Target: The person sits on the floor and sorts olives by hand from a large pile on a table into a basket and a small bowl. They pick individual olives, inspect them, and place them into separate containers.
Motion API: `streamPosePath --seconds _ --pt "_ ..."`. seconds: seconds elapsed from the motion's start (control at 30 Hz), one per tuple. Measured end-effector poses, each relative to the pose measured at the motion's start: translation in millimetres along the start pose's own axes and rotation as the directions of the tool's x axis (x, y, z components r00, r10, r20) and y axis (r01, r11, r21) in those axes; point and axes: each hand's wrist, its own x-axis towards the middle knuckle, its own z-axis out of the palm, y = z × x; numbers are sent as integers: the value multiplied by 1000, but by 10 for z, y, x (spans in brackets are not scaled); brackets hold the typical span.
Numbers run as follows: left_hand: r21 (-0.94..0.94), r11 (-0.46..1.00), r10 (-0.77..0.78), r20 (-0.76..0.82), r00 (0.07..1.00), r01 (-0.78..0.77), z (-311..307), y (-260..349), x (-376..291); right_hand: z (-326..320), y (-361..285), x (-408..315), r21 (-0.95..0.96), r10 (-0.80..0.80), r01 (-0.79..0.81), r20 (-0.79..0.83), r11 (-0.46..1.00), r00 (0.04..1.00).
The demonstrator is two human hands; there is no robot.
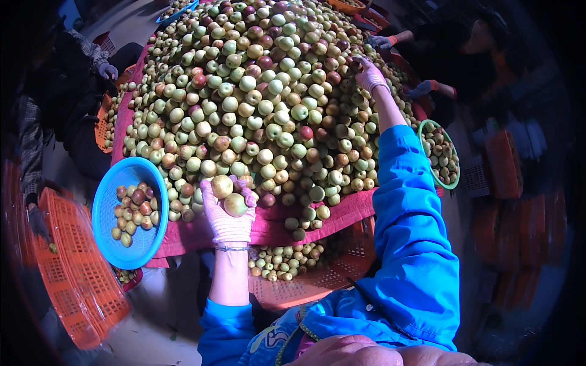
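A large heap of green and reddish jujubes (274,86) covers a table draped with a red cloth (341,210). At its near edge my left hand (230,215), in a striped pale pink glove, is palm up, with two large greenish jujubes (235,205) resting in its curled fingers. My right hand (370,77), gloved alike, reaches over the right far side of the heap. Its fingertips touch a dark red jujube (355,67); whether they grip it is hidden. Left of my left hand, a blue plastic basket (103,231) holds several redder jujubes.
A green-rimmed basket (454,183) of jujubes stands right of my sleeve. Beneath the cloth's front edge sits an orange crate (311,290) with jujubes. Stacked orange crates (78,274) stand at lower left. Co-workers' gloved hands (382,42) are at the right, another gloved hand (108,71) at left.
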Motion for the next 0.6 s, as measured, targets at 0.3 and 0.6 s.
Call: streamPosePath --seconds 0.3,0.6 --pt "17 1000 -2 -29 1000 2 -17 -6 -5 -273 -161 -653 927 -8 -363 364 -98 931" --pt "55 939 -343 208 916 339 -16 -322 -266 -203 -1108 -1554 627 -545 -696 467 -350 696"
